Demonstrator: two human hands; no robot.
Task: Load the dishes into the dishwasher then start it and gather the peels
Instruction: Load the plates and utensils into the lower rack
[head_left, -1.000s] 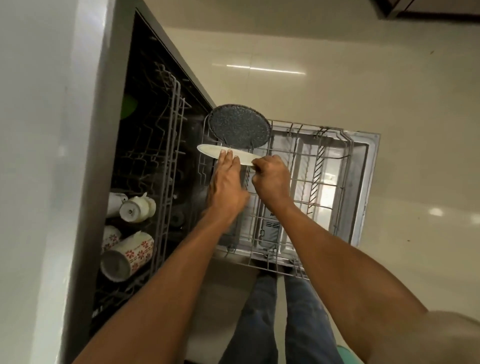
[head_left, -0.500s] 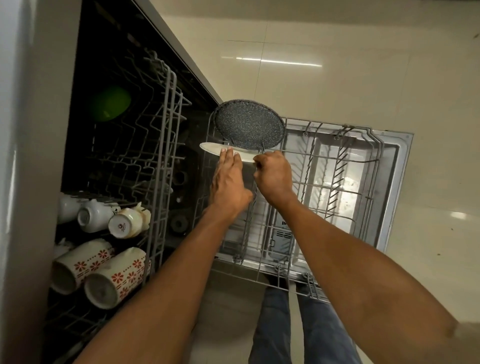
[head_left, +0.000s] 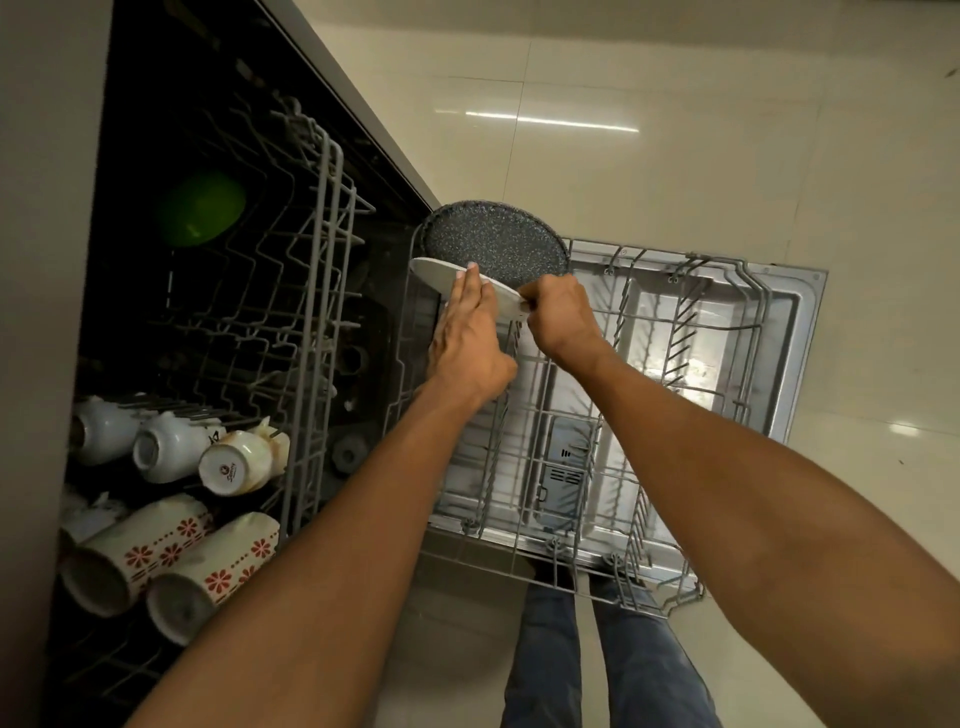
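White plate (head_left: 451, 275) on edge at the far left of the pulled-out lower rack (head_left: 649, 415), just in front of the speckled plate (head_left: 493, 244), right hand (head_left: 558, 317) pinching its rim, left hand (head_left: 467, 338) fingers straight and together against it; looks stiff, smooth, breakable, best held by the rim.

This is a home kitchen. An open dishwasher (head_left: 218, 218) fills the left side, its door (head_left: 779, 332) folded down over a glossy cream tiled floor (head_left: 675, 171) that reflects a ceiling strip light. The grey wire lower rack (head_left: 613, 467) is pulled out over the door and holds a speckled dark plate (head_left: 493, 244) standing on edge with a white plate (head_left: 441, 273) beside it. The upper rack (head_left: 311, 270) carries household crockery: red-flowered mugs (head_left: 171, 556), white teacups (head_left: 171, 447) and a green bowl (head_left: 202, 208). The person wears blue jeans (head_left: 545, 665).
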